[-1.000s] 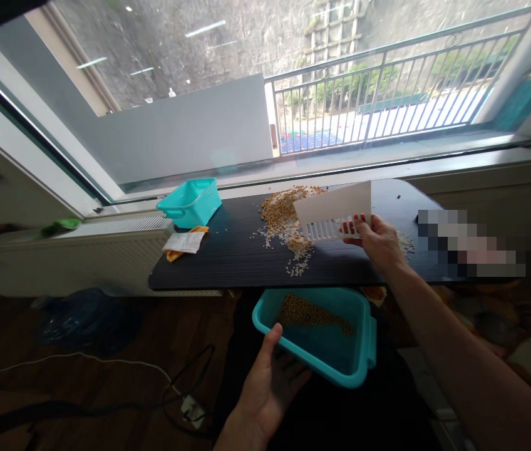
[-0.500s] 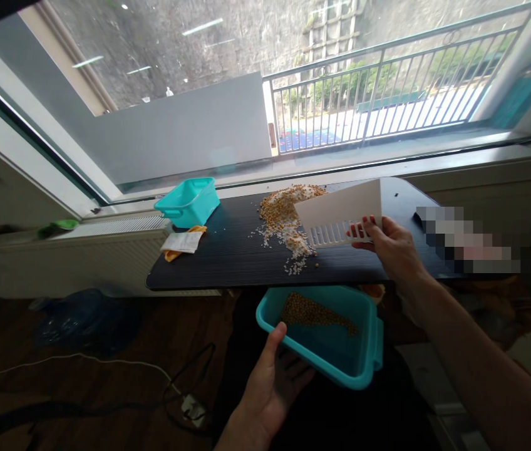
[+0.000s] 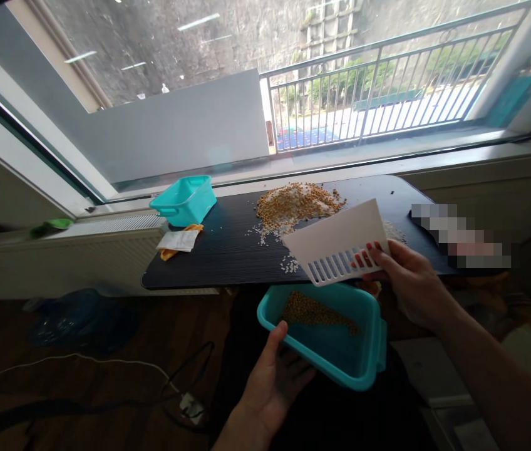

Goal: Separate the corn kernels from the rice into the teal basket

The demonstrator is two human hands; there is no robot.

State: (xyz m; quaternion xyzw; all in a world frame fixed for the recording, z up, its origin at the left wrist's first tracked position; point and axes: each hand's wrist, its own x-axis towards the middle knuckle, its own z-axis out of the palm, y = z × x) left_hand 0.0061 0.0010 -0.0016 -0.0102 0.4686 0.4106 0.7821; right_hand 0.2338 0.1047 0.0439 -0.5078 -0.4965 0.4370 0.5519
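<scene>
My right hand (image 3: 399, 269) grips a white slotted card (image 3: 335, 235) by its right end, fingers showing through the slots. The card is tilted over the table's front edge, with its slotted side low above a teal basin (image 3: 373, 369). That basin lies below the edge, and soybeans (image 3: 310, 310) are gathered along its far side. My left hand (image 3: 272, 382) holds the basin's near left rim, thumb on top and fingers underneath. Behind the card, a mixed pile of soybeans and white rice (image 3: 293, 203) spreads on the dark table (image 3: 232, 250).
A second teal basin (image 3: 185, 200) stands at the table's back left, near a folded white and orange cloth (image 3: 178, 241). Loose rice grains (image 3: 290, 264) lie by the front edge. A blurred-out object (image 3: 463, 241) sits at the right end. The window runs behind.
My right hand has brought the slotted card down and nearer, from the pile to the front edge above the basin. My left hand keeps its hold on the basin.
</scene>
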